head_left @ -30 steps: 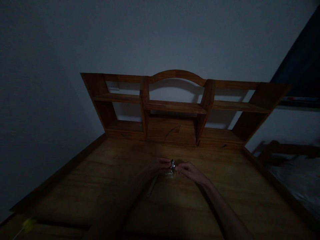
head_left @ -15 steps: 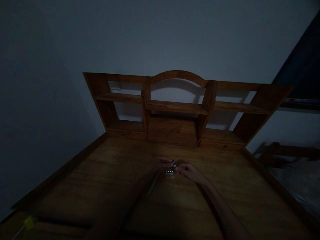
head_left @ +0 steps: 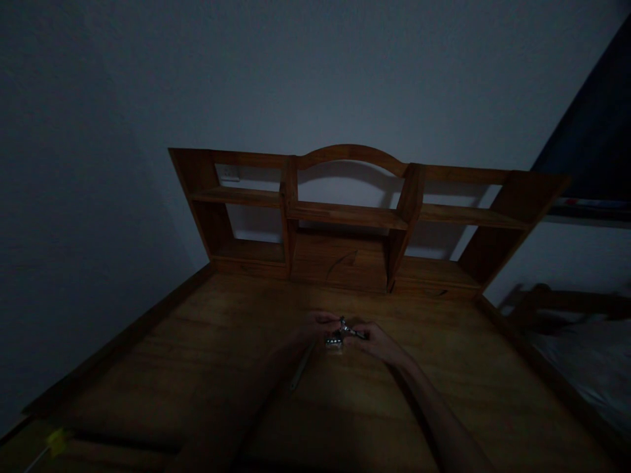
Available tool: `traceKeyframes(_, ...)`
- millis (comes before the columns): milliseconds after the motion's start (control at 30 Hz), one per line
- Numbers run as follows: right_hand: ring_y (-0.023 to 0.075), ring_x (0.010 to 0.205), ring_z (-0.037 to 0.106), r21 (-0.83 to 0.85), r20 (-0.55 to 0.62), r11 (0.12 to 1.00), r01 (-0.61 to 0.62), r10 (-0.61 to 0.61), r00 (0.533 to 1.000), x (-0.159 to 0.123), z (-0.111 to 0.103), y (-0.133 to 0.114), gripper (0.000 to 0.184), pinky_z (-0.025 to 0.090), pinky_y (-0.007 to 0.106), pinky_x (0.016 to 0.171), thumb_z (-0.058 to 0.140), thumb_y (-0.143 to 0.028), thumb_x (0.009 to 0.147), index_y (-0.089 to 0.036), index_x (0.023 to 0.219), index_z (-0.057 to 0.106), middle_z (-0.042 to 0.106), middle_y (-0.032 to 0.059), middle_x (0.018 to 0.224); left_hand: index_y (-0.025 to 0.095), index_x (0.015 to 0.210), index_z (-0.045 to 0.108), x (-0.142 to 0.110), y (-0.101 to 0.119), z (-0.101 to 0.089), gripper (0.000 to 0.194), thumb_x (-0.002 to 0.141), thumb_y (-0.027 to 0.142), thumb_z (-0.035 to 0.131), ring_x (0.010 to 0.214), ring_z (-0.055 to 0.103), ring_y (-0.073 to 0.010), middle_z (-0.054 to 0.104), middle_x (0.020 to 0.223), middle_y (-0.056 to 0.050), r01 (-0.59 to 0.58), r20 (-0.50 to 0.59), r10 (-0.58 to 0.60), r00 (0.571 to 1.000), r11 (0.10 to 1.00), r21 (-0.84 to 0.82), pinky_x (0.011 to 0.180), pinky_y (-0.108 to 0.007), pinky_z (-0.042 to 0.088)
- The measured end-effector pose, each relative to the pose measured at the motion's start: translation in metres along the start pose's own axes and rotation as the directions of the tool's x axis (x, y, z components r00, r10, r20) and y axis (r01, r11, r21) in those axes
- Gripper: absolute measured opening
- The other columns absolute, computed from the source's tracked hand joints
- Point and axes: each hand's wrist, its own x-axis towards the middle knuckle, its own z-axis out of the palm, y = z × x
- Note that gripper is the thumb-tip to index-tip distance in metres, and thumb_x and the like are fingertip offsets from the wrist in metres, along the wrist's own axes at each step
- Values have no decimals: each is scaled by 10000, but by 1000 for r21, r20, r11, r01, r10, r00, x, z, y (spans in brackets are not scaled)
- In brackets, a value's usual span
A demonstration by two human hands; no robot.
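Observation:
My left hand [head_left: 321,324] is closed, its fingertips pinching a small shiny metal piece [head_left: 344,324] whose kind the dim light does not show. From the other side, my right hand [head_left: 374,341] also grips this metal piece, and a dark, glinting end of it lies along my right fingers. Just below the fingertips, a small clear case with a row of bright spots [head_left: 334,344] rests on the wooden desk [head_left: 359,407]. A pale, narrow flat strip [head_left: 300,370] lies slantwise beside my left wrist, its upper end by the hand.
A wooden shelf unit [head_left: 350,213] with several compartments stands along the desk's back against the wall. Raised wooden edges border both sides. A yellow-tipped stick [head_left: 56,441] is at the lower left. Whitish bedding or plastic [head_left: 586,361] lies beyond the right edge.
The metal piece has turned between my hands, and its dark end now shows along my right fingers. My right fingers have shifted slightly. The camera has tilted up a little.

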Motion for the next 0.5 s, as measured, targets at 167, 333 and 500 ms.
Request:
traceKeyframes(167,114,611,445,5,-5,999,-37,37,999,0,1,6,336,340,219,562,673,-473,753,-139,771,649,534,-18,673,119,874,732,4,-5,-4,434,648,489,753,705,616,-165,715,801,-85,-68,25,67,997,995,70,668,-249,440)
traceKeyframes(333,134,651,484,15,-7,999,-35,35,999,0,2,11,296,365,230,593,653,-434,773,-142,824,653,579,1,726,130,854,728,9,-7,-6,432,581,457,802,715,619,-176,715,803,-75,-46,4,46,999,995,92,688,-262,444)
traceKeyframes(500,127,644,474,16,-27,1000,-14,15,1000,1,1,8,285,355,227,588,624,-426,794,-145,830,657,575,1,732,107,828,733,8,-7,-9,430,690,513,704,685,608,-176,703,764,-95,-94,49,90,995,990,104,644,-259,418)
